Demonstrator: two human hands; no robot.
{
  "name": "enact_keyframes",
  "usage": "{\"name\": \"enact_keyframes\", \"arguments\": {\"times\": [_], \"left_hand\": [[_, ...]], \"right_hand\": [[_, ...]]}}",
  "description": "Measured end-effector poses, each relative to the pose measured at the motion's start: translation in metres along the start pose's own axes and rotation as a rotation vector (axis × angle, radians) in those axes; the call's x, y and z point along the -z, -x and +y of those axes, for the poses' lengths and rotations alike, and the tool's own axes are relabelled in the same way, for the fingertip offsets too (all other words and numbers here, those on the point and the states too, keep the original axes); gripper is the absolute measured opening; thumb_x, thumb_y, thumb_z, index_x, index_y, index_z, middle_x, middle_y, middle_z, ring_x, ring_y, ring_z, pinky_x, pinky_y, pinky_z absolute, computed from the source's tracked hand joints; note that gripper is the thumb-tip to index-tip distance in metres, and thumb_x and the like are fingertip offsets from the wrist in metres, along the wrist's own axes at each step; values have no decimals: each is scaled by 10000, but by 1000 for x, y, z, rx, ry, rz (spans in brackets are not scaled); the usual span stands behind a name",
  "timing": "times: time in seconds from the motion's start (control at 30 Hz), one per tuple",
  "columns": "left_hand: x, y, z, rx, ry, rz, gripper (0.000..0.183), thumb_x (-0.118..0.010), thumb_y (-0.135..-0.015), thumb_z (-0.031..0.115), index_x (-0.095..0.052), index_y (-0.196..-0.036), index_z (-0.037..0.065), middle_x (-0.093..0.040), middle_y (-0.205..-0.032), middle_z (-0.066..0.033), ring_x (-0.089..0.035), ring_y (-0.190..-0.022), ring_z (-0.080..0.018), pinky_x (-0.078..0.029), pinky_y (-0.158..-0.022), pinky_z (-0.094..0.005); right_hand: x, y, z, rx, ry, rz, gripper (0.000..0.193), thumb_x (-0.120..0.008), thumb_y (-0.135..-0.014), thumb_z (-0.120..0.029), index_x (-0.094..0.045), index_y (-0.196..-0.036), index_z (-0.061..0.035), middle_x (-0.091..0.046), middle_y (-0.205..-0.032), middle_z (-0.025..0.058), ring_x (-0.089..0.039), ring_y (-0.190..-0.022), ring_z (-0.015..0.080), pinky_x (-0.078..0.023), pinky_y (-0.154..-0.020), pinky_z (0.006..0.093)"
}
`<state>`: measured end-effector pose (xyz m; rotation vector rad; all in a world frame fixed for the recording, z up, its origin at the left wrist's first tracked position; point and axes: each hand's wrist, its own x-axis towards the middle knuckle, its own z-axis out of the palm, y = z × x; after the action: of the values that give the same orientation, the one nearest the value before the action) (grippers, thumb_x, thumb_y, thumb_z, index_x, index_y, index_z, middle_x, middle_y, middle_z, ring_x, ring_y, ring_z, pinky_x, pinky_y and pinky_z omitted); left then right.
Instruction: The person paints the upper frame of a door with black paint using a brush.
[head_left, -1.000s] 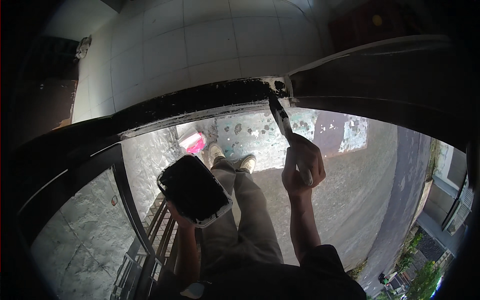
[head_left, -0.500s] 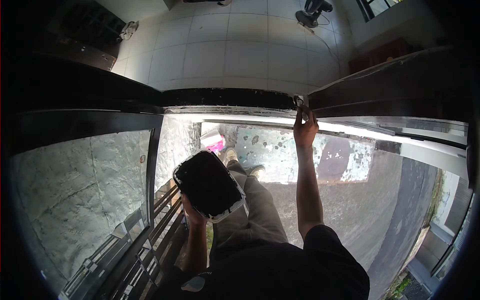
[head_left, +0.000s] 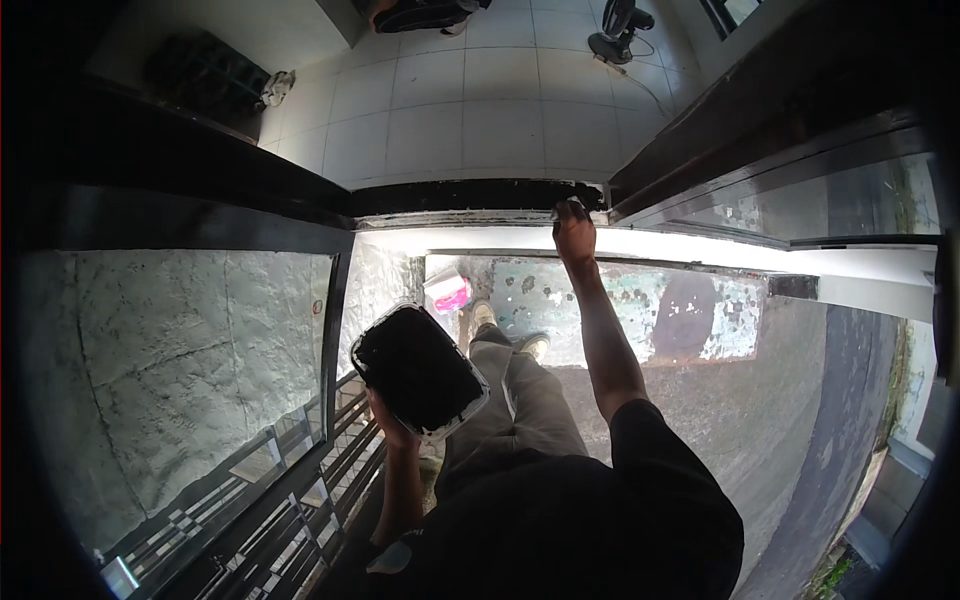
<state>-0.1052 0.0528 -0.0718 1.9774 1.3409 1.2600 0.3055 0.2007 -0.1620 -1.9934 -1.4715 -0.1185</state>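
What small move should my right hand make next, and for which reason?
Probably shift the right hand slightly to the right along the black crossbar: pale patches show at that end, while the stretch to the left looks mostly black.

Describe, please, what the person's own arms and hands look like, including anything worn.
The left hand and right hand are ungloved, with bare forearms. A short black sleeve shows on the right; the left side is too dark to tell.
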Motion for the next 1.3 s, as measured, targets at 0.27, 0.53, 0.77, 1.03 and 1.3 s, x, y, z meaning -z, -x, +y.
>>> {"name": "enact_keyframes", "arguments": {"times": [0.27, 0.53, 0.77, 1.03, 1.3], "left_hand": [[35, -15, 39, 350, 241, -37, 456, -408, -995, 316, -425, -1286, -34, -501, -1136, -174, -515, -1083, -301, -415, -935, -419], [43, -11, -11, 149, -63, -95, 436, -402, -999, 293, -415, -1300, -22, -480, -1185, -158, -495, -1120, -281, -398, -966, -407], [18, -74, -20, 570, 595, -121, 525, -411, -993, 338, -354, -1383, -9, -429, -1354, -169, -450, -1238, -298, -356, -1040, -410], [16, -89, -90, 840, 883, -91, 598, -356, -1001, 431, -323, -1415, 1, -401, -1408, -197, -450, -1266, -301, -388, -1047, -419], [-10, -112, -82, 1056, 966, -230, 647, -282, -971, 515, -351, -1421, 56, -430, -1404, -121, -436, -1284, -282, -349, -1082, -424]], "right_hand": [[-4, 7, -6, -67, 24, 23, 130, -605, -830, -50, -601, -960, -57, -636, -923, 153, -626, -846, 367, -533, -707, 439], [-7, -7, -3, -140, 70, 51, 185, -608, -804, -28, -603, -988, -49, -626, -925, 170, -617, -860, 370, -524, -701, 455], [-21, -19, -2, -209, 177, 105, 258, -620, -714, -13, -569, -958, -80, -597, -928, 149, -607, -835, 375, -535, -681, 448], [-29, -36, -21, -212, 255, 94, 272, -600, -695, -3, -579, -951, -95, -595, -928, 120, -593, -802, 357, -535, -657, 450], [-30, -29, -21, -227, 327, 88, 285, -616, -696, 30, -584, -945, -105, -593, -886, 106, -596, -796, 343, -531, -648, 434]]}}
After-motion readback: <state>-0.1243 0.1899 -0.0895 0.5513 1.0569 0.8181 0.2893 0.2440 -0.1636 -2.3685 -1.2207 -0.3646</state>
